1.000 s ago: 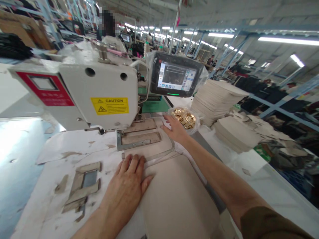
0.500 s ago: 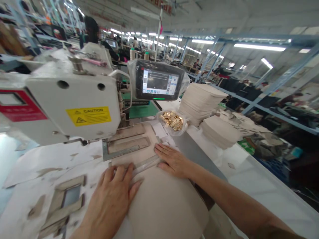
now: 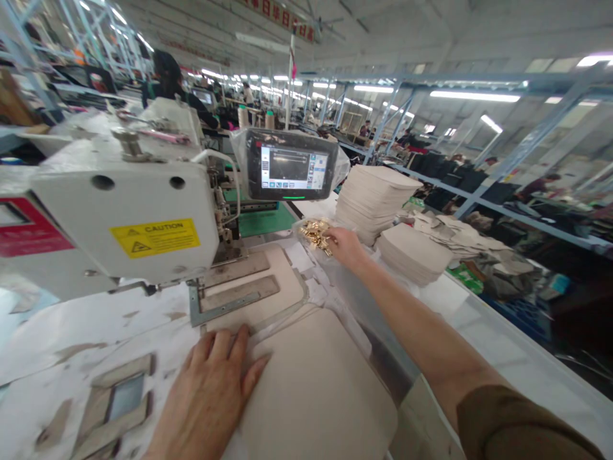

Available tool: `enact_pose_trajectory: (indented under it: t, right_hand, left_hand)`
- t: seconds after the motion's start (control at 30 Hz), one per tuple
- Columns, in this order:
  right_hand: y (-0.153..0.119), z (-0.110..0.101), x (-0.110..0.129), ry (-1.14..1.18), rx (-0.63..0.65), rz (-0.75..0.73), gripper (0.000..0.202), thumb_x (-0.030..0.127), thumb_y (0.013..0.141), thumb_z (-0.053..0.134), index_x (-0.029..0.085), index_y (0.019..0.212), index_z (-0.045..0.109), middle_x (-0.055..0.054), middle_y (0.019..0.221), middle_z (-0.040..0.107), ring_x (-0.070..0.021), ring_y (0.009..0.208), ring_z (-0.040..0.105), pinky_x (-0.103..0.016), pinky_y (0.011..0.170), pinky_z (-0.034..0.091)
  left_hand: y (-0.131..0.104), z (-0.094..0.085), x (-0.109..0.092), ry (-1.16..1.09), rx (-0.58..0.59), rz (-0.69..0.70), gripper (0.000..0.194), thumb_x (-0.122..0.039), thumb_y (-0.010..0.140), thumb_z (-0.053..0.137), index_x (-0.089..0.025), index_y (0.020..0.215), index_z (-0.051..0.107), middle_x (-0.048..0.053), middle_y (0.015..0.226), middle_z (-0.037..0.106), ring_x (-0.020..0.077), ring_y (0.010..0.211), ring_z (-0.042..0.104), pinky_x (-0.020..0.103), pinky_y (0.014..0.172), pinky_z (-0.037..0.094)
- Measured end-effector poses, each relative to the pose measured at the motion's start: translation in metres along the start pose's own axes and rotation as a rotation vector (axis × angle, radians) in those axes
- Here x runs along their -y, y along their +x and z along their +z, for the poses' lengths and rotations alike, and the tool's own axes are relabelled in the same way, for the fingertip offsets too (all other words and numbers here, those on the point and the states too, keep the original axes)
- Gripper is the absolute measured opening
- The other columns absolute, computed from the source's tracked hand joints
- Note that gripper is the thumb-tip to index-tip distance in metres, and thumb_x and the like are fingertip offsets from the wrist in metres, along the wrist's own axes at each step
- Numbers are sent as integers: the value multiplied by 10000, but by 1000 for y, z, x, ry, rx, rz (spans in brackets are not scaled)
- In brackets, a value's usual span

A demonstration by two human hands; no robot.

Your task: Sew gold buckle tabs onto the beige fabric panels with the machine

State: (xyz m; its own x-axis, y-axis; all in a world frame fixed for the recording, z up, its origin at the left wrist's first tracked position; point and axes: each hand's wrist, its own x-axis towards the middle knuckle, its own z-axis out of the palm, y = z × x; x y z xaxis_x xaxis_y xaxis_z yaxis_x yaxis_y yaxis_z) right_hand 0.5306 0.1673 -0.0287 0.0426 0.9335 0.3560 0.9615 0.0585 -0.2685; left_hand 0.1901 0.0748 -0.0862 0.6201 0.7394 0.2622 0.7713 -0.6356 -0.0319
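My left hand lies with fingers outstretched and thumb apart, at the left edge of a beige rounded panel. My right hand reaches to a plastic-lined container of small gold-coloured metal pieces. Its fingertips pinch among the pieces; which piece they hold is partly hidden. Beyond my left hand, another beige panel lies under the metal clamp frame of a white sewing machine.
A lit control screen stands behind the clamp. Stacks of beige panels stand at the right, beside loose scraps. A taped cardboard frame lies at the left on white sheets. A co-worker is beyond the machine.
My right hand has left the panel edge near the clamp and moved forward and right to the gold pieces. My left hand stays on the near panel. The view has shifted slightly.
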Motion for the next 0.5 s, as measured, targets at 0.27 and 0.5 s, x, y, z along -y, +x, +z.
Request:
enact_pose_trajectory:
  t: [0.27,0.5]
  right_hand:
    - [40,21,5,-233,122,261,119,92,751,672,127,642,639,-234,891,708,-358,987,687,-459,862,510]
    - [72,53,-66,448,-22,-2,548,161,814,655,243,336,401,43,223,265,-98,295,531,-212,534,514]
  left_hand:
    - [5,-23,-9,-104,132,-118,414,-424,924,511,-138,1204,617,125,1075,625,296,1020,574,461,894,518]
    - [-7,-51,10,-283,197,-73,445,-519,945,418,-137,1067,610,109,1037,639,250,1011,603,388,895,526]
